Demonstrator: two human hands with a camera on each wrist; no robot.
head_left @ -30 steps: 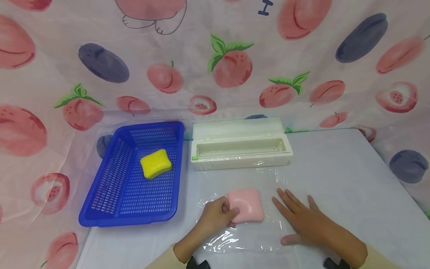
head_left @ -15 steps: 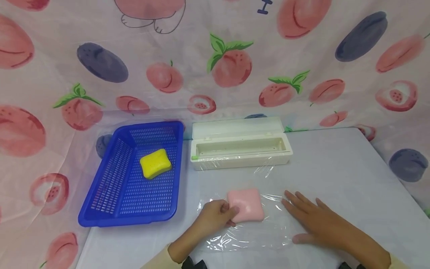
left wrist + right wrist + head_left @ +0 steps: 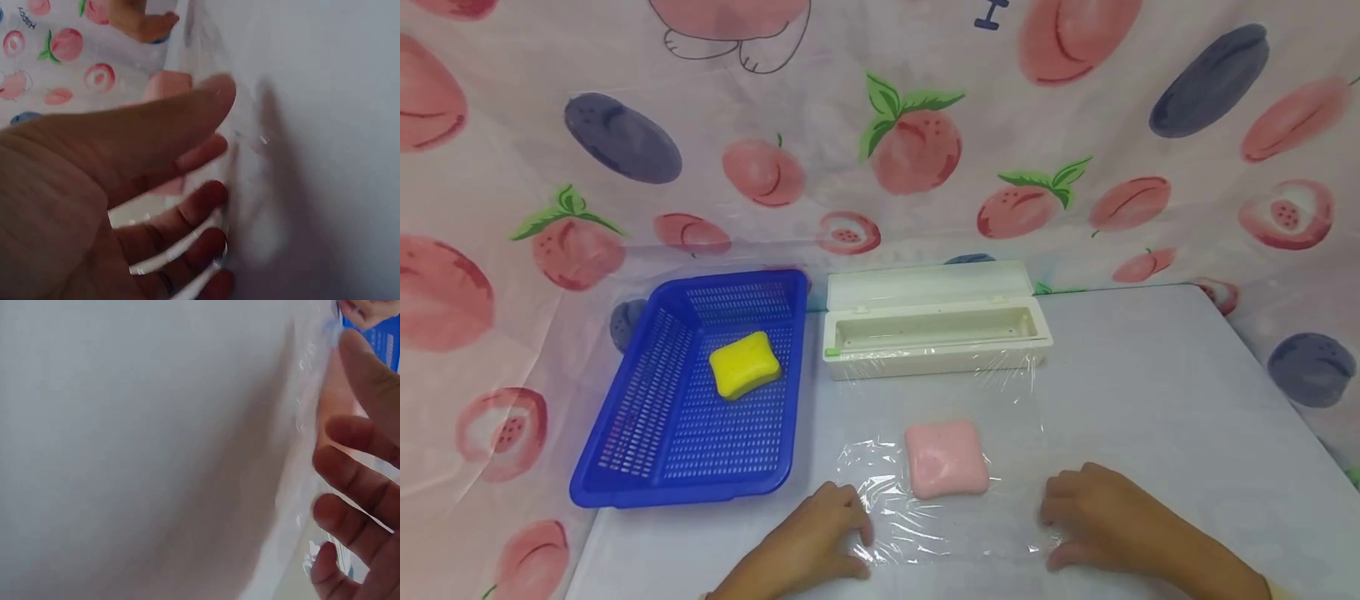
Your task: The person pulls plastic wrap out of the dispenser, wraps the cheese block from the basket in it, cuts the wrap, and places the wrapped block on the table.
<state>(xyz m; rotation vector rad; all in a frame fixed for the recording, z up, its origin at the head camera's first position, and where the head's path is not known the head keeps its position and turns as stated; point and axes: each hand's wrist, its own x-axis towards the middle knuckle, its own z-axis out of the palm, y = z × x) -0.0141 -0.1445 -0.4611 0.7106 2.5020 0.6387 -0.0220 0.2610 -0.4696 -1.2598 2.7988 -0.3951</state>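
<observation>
Clear cling film (image 3: pixel 891 521) is probably light, limp and clingy; take its near corners.
Left hand (image 3: pixel 820 533) and right hand (image 3: pixel 1097 517): fingers apart.

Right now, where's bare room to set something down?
Widest: white tabletop right of the film dispenser, beyond your right hand. Also inside the blue basket, in front of the yellow soap bar. Crowded: left hand to right, with cling film and pink soap bar.

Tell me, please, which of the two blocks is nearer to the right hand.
The pink block, with clear film around it, is nearer the right hand; the yellow block lies farther off, inside the blue basket.
</observation>
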